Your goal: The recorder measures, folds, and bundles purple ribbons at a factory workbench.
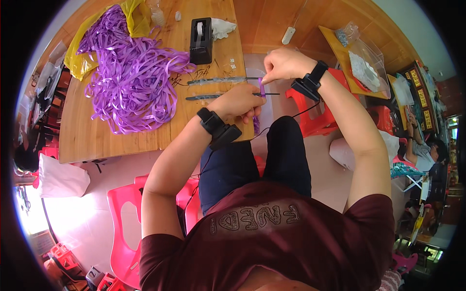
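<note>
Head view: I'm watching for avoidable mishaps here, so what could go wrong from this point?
The narrow purple strip between the left hand and right hand might slip or twist. The dark rods reach past the edge of the table, so a bump could shift them. The purple ribbon heap lies in loose, overlapping loops, so pulling out a length might tangle it.

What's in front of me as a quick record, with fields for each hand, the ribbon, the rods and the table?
Left hand: pinching the lower part of a short purple strip
Right hand: thumb at the strip's upper end
Thin dark rods: two, roughly parallel, reaching past the table edge
Ribbon pile: loose purple tangle, partly inside a yellow bag
Table: wooden, also bearing a black tape dispenser
</note>
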